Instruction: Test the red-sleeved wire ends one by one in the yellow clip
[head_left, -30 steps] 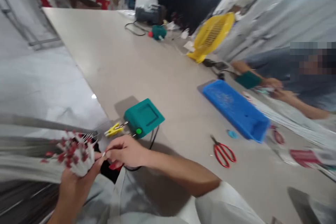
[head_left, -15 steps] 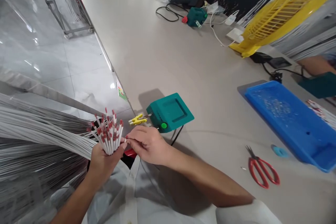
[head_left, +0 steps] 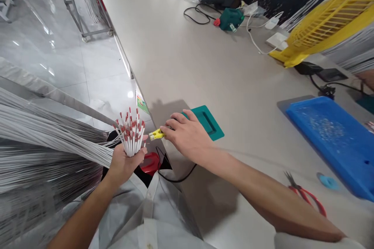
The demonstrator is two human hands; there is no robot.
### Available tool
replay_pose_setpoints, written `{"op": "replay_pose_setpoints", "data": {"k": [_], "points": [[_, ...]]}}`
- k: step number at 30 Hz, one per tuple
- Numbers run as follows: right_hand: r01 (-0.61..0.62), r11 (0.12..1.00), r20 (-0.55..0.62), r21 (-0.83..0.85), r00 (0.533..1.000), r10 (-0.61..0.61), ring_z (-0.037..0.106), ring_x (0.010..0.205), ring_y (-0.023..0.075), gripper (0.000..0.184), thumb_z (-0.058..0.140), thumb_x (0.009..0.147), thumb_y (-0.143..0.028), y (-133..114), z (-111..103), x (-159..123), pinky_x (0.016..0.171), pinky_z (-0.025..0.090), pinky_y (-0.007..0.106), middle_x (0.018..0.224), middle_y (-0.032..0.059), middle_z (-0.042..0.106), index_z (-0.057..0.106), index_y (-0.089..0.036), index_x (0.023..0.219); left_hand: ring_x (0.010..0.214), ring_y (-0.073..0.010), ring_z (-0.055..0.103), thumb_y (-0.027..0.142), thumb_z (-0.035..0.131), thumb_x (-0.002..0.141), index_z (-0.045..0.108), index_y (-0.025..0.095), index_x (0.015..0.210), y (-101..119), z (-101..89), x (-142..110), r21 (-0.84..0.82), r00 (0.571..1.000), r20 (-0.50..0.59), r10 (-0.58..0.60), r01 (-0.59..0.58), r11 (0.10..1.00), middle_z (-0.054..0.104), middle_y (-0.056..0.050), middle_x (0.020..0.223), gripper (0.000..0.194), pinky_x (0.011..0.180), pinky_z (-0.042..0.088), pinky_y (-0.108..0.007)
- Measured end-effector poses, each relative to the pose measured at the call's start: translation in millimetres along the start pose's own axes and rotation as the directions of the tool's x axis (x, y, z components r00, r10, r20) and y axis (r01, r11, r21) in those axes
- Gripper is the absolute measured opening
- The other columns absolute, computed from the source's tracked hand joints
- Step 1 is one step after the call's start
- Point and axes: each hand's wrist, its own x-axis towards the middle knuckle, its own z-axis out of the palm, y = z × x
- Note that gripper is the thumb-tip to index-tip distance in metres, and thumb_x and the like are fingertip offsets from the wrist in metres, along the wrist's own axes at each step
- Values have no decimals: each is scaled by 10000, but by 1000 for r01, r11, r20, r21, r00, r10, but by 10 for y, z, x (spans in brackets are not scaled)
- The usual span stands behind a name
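My left hand is closed round a bundle of white wires. Their red-tipped ends point up, away from me. Beside its fingertips, one thin wire end stands slightly apart from the bundle. My right hand lies palm down over the near side of a teal box, fingers spread and slightly bent. It covers much of the box, including where a green button showed earlier. A yellow clip sticks out from the box's left side, close to my right thumb; whether they touch I cannot tell.
Long white wires hang at the left. Right of my arm lie red-handled scissors, a blue ring and a blue tray with tiny bits. Farther back are a yellow fan and a green device. A red object shows below the table edge.
My right hand has left the wire ends beside my left hand and moved up and right onto the teal box, its fingers spreading. The left hand keeps the bundle. The view has swung rightward.
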Motion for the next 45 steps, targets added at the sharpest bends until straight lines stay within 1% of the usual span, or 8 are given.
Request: {"op": "replay_pose_setpoints", "data": {"k": [3,8,18,26,33,36,40,45], "points": [[23,1000,52,7,998,-24,458,1012,238,183,474,869,-175,31,-48,73,941,197,446,930,63,633,596,-186,1006,502,-89,477,241,649,692,649,106,1033,26,22,20,-24,1000,-15,13,-13,1000,550,27,571,366,490,432,-214],[81,997,90,18,993,-83,468,1021,231,116,492,846,-143,61,-55,134,942,191,452,907,59,644,606,-165,846,487,-78,461,222,654,682,643,131,1063,55,74,37,-65,999,-43,34,-36,997,551,34,582,393,481,439,-210],[46,997,80,62,996,-50,524,984,217,142,481,835,-108,59,3,133,941,196,461,778,55,656,588,-153,754,485,-96,495,234,718,599,671,102,1001,1,128,117,-125,995,-101,-17,4,992,568,25,521,425,487,457,-221],[35,996,95,86,995,-43,531,994,219,143,468,837,-107,71,4,131,956,186,474,794,61,656,587,-153,773,524,-102,502,195,711,597,692,111,922,-71,157,130,-37,993,-115,-2,-2,999,605,10,606,336,514,464,-227],[47,997,97,55,994,-52,521,995,221,137,466,842,-126,66,-13,127,992,153,499,847,74,655,585,-150,778,533,-129,531,261,723,596,707,103,845,-51,152,157,29,991,-132,-12,16,999,634,-10,601,295,526,450,-248],[32,996,94,83,995,-40,509,1015,237,94,508,831,-165,68,-28,116,999,142,515,901,85,650,598,-149,851,606,-160,584,285,725,594,708,114,857,-55,164,163,26,990,-144,-1,5,1000,677,-33,684,314,583,473,-269],[20,992,91,121,995,-31,491,1039,249,226,580,813,-277,77,-10,103,1014,129,530,960,93,644,589,-145,996,751,-206,625,288,718,605,706,124,891,-103,155,161,49,987,-155,34,-27,998,706,-58,805,330,682,488,-296],[36,988,95,152,994,-51,493,1044,252,348,640,778,-337,81,32,111,1019,121,563,965,89,645,572,-148,1063,720,-194,614,289,712,614,694,115,933,-108,125,147,71,986,-166,31,-20,997,700,-61,805,364,662,477,-291]]}}
